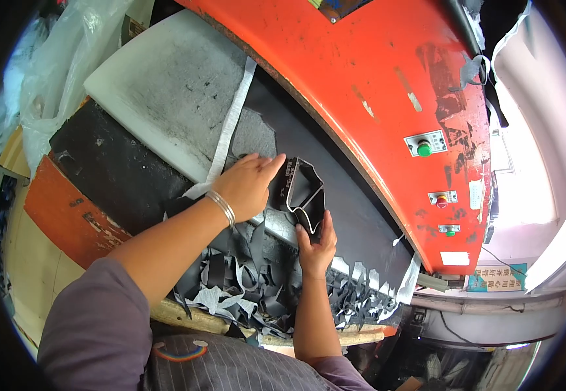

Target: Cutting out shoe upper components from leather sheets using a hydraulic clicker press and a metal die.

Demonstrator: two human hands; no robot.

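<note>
A dark metal cutting die (pixel 322 189), shaped like a hollow angular frame with a divider inside, stands on a sheet of black leather-like material (pixel 361 215). My right hand (pixel 317 251) grips the near end of the die, thumb on one side and fingers on the other. Just left of the die, my left hand (pixel 247 188) lies over the material with its fingers stretched out. Its fingertips come close to the die's left wall; whether they touch it I cannot tell. A cut-out gap at the sheet's left edge shows a grey surface (pixel 255 133).
An orange-red press machine (pixel 374 72) with green button (pixel 424 149) and red button (pixel 441 202) rises beyond the sheet. A worn white board (pixel 165 85) lies at left. Black and white offcuts (pixel 231 280) pile along the near edge. Clear plastic bags (pixel 68 72) hang far left.
</note>
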